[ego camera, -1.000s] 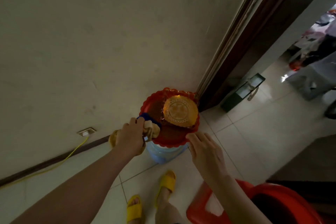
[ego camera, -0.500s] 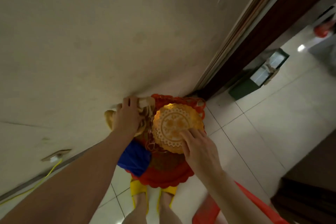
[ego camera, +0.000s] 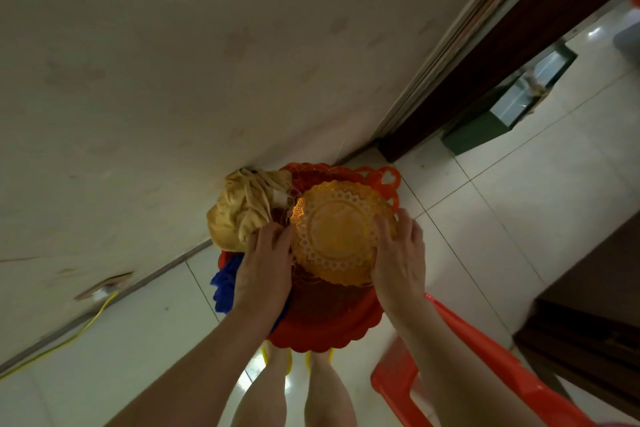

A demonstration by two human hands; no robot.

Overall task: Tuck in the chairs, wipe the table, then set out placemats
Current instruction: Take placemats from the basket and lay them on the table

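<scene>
Between both hands' fingers (ego camera: 388, 232), amber plate (ego camera: 337, 230).

A lacy dish (ego camera: 337, 230) lies on a tray (ego camera: 332, 326), a bunched cloth (ego camera: 242, 208) to its left, against the wall (ego camera: 173, 62).

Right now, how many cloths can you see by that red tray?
2. A yellow cloth lies bunched at the red tray's far-left edge by the wall; a blue cloth hangs under the left hand. More could be hidden beneath.
</scene>
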